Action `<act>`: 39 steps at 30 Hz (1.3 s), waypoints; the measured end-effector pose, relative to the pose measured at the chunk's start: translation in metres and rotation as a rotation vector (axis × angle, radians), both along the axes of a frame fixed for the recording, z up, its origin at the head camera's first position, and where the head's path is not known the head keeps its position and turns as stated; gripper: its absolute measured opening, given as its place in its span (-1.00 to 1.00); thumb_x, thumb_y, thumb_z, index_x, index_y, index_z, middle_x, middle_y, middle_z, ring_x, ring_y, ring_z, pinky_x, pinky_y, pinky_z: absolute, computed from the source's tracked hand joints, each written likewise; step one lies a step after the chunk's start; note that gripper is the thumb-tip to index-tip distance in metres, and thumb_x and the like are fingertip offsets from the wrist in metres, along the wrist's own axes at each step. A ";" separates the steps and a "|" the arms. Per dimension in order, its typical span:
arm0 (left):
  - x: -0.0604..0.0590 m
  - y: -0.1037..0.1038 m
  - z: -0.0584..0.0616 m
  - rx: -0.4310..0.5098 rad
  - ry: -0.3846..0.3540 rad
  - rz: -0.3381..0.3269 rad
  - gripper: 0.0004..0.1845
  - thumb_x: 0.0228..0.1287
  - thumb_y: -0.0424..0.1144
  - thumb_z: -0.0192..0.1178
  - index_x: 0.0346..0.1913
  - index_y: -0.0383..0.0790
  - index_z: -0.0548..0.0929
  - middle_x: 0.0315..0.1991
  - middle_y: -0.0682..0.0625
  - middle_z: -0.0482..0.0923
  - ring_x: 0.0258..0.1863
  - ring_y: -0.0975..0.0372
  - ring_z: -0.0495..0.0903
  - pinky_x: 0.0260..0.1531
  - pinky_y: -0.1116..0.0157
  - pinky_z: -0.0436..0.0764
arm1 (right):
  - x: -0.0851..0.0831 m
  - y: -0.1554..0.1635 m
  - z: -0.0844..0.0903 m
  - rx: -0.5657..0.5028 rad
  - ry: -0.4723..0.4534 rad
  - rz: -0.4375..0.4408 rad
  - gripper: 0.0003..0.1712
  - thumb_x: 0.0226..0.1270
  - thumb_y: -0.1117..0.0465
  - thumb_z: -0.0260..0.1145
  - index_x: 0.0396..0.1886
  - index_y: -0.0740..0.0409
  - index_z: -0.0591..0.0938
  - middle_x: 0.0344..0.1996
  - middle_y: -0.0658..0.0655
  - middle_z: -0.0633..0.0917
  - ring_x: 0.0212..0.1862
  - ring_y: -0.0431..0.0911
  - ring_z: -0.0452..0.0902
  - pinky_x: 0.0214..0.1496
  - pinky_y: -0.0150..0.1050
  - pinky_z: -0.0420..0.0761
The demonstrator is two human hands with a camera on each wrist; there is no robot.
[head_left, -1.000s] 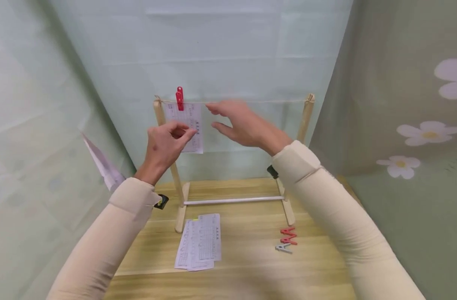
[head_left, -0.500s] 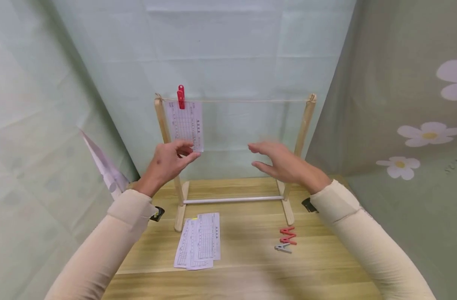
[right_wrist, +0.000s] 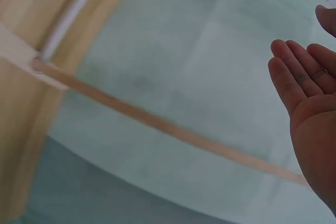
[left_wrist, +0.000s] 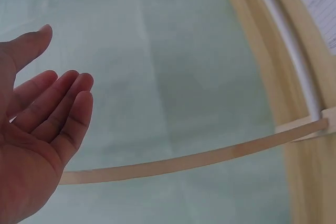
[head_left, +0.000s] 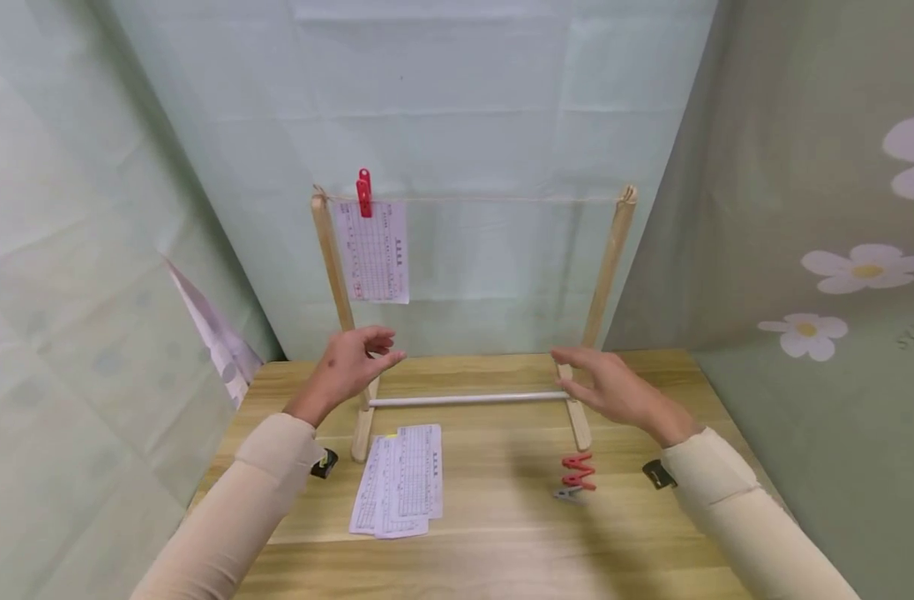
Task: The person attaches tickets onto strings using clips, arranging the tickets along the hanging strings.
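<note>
A wooden rack point(head_left: 608, 267) stands on the table with a string across its top. A red clothespin point(head_left: 363, 192) holds a printed sheet point(head_left: 374, 252) on the string near the left post. My left hand point(head_left: 354, 363) hovers empty beside the left post's base, fingers relaxed, as the left wrist view shows it, left hand point(left_wrist: 37, 129). My right hand point(head_left: 610, 385) hovers flat and empty by the right post's base, above several clothespins point(head_left: 574, 477) on the table. In the right wrist view the right hand point(right_wrist: 310, 103) is open with straight fingers.
A stack of printed sheets point(head_left: 400, 481) lies on the wooden table point(head_left: 501, 533) in front of the rack. A white rod point(head_left: 467, 400) joins the rack's feet. Green cloth hangs behind and on both sides; a folded paper point(head_left: 212, 333) sticks out at left.
Both hands have come down from the string and the hanging sheet to just above the table, and have spread apart. The sheet stays clipped on the string.
</note>
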State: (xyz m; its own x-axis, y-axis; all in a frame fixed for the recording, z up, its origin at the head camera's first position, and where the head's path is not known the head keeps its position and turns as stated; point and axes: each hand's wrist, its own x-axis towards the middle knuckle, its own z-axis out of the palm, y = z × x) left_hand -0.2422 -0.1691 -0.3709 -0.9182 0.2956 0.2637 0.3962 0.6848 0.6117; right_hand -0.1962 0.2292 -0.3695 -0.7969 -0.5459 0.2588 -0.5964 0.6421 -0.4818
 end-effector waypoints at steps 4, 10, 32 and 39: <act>0.001 0.000 -0.015 0.014 -0.047 0.007 -0.53 0.31 -0.15 0.37 0.17 -0.38 0.62 0.03 -0.24 0.67 -0.05 -0.03 0.68 -0.08 0.03 0.66 | 0.007 0.010 -0.020 -0.017 -0.045 -0.045 -0.45 0.43 0.27 0.31 0.33 0.41 0.46 0.26 0.35 0.53 0.29 0.24 0.44 0.26 0.18 0.45; 0.005 -0.003 -0.037 0.038 -0.116 0.024 -0.50 0.33 -0.15 0.35 0.20 -0.41 0.59 0.09 -0.28 0.63 0.03 -0.06 0.64 -0.03 0.00 0.64 | 0.017 0.024 -0.044 -0.037 -0.067 -0.100 -0.48 0.43 0.27 0.31 0.30 0.42 0.48 0.23 0.37 0.55 0.24 0.28 0.47 0.22 0.21 0.47; 0.005 -0.004 -0.109 0.127 -0.322 0.074 -0.49 0.29 -0.29 0.36 0.24 -0.44 0.53 0.17 -0.31 0.56 0.14 -0.10 0.57 0.05 0.06 0.61 | 0.040 0.048 -0.117 -0.046 -0.174 -0.156 -0.47 0.30 0.27 0.43 0.20 0.45 0.56 0.15 0.37 0.62 0.15 0.29 0.53 0.15 0.20 0.51; 0.007 -0.001 -0.129 0.148 -0.366 0.121 -0.51 0.27 -0.35 0.36 0.21 -0.48 0.55 0.14 -0.32 0.57 0.13 -0.12 0.55 0.11 -0.01 0.56 | 0.048 0.048 -0.136 -0.047 -0.232 -0.152 -0.50 0.29 0.26 0.44 0.16 0.41 0.59 0.08 0.37 0.65 0.00 0.30 0.60 0.01 0.18 0.60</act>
State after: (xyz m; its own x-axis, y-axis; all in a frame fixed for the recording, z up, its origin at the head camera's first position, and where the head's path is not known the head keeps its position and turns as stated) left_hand -0.2357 -0.1698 -0.4996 -0.9851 0.1627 -0.0554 0.0558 0.6076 0.7923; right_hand -0.1479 0.2772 -0.5051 -0.9095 -0.4076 0.0820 -0.3653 0.6890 -0.6260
